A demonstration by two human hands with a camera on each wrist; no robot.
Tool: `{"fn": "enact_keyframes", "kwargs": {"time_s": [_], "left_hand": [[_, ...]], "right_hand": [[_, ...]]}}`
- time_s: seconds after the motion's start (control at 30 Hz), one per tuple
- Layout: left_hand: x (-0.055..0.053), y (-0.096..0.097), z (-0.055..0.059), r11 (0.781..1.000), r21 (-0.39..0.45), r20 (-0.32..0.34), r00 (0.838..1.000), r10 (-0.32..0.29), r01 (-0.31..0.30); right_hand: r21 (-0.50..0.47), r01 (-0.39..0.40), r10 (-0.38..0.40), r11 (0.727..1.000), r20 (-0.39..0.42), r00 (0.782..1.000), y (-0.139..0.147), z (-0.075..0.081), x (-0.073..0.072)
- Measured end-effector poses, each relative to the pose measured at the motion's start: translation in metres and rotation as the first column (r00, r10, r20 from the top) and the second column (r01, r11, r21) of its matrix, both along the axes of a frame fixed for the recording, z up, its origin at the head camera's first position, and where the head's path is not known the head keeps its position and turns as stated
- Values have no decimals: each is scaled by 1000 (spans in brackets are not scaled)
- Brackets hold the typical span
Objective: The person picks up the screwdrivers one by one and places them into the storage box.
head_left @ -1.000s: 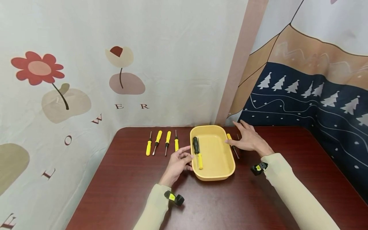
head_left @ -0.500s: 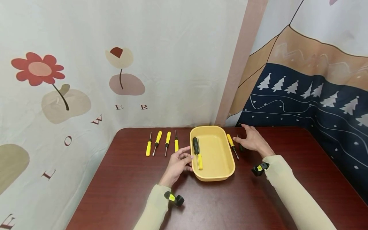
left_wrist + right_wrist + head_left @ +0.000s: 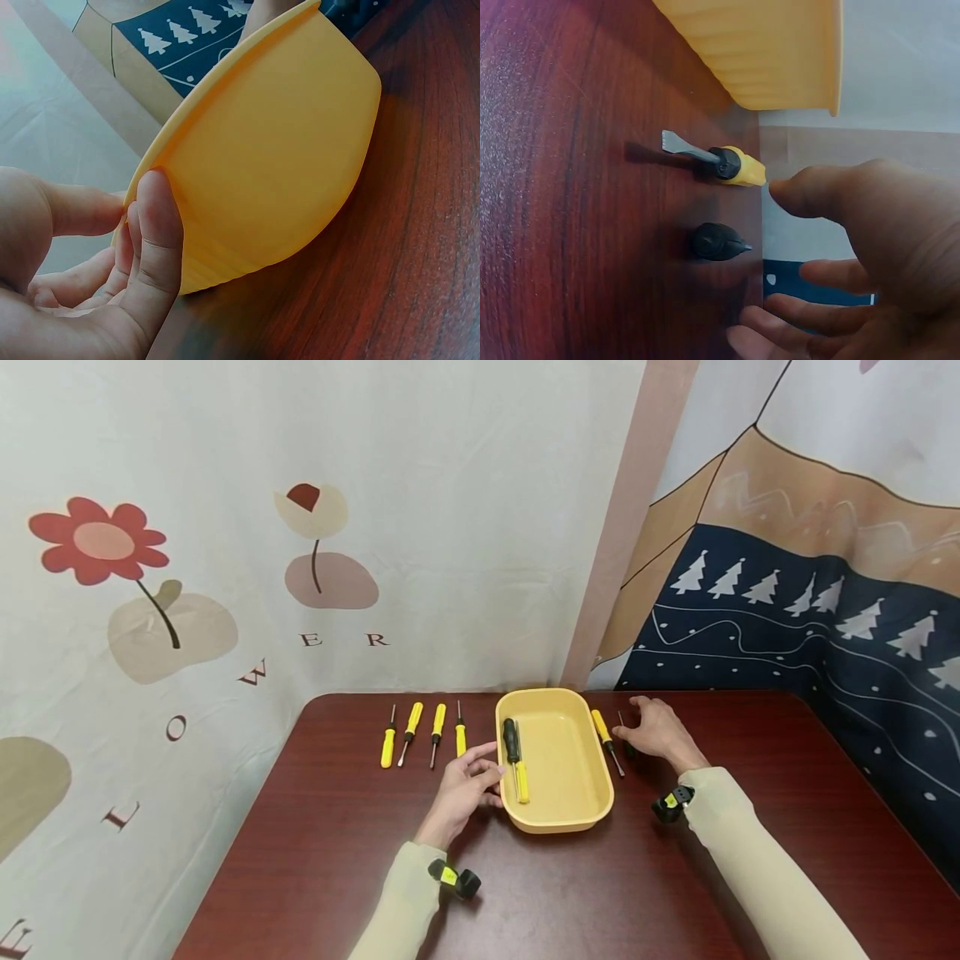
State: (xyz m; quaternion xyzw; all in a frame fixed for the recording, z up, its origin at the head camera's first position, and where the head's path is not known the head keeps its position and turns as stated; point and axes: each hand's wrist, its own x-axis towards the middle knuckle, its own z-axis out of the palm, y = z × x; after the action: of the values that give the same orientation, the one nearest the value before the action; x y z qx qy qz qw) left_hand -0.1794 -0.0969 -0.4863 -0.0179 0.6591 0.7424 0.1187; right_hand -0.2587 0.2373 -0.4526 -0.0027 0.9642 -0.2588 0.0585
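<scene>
My left hand [image 3: 463, 789] pinches the left rim of a yellow plastic tray [image 3: 566, 752]; the left wrist view shows thumb and fingers on either side of the tray wall [image 3: 270, 150]. Inside the tray, along its left side, lie a black-handled screwdriver [image 3: 512, 739] and a yellow-handled one [image 3: 522, 783]. Right of the tray, my right hand [image 3: 660, 732] hovers with fingers apart, holding nothing. Beneath it a black-handled screwdriver [image 3: 716, 241] lies on the table, thumb and fingers spread to either side. A yellow-and-black screwdriver [image 3: 739, 166] lies between it and the tray.
Several yellow-handled screwdrivers, one of them a screwdriver [image 3: 437, 735] with its tip towards me, lie in a row left of the tray. They rest on a dark red-brown table [image 3: 570, 893]. A printed curtain [image 3: 480, 527] hangs along its back edge.
My right hand has moved off the tray's right edge, rightward and down over the black-handled screwdriver, its fingers drawing in a little. The left hand and tray have stayed in place.
</scene>
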Motion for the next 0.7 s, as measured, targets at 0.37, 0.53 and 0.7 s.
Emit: {"fn": "enact_keyframes", "kwargs": {"time_s": [0.37,0.53,0.7], "left_hand": [[0,-1,0,1000,1,-2,1000,-4,4],[0,-1,1,1000,3,-1,1000,-10,10],[0,-1,1,1000,8,0,1000,-11,11]], "right_hand": [[4,8,-8,1000,19,1000,-7,-5,-3],[47,4,-6,999,27,1000,-8,-6,-4],[61,12,-16,998,50,999,-8,-5,-5]]}}
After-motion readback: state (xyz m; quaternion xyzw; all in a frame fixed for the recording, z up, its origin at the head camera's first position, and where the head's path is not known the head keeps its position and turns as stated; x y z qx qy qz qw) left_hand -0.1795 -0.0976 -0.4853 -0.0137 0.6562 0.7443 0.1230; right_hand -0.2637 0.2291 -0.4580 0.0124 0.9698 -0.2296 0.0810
